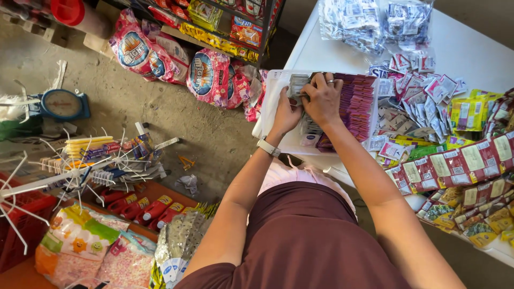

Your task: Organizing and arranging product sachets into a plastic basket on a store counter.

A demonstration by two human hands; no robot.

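Two hands meet over a white tray (276, 101) at the tabletop's (471, 48) near-left edge. Left hand (286, 113) is closed in a pinch grip on a small stack of silvery sachets (296, 85), holding them upright. Right hand (323, 99), fingers curled, presses down on the same stack, apparently steadying it. Purple sachets (358, 104) stand filed on edge in rows just right, packed tight so they stay upright. Loose mixed packets (423, 101) lie further right; red-yellow strips (466, 163) overhang the near edge.
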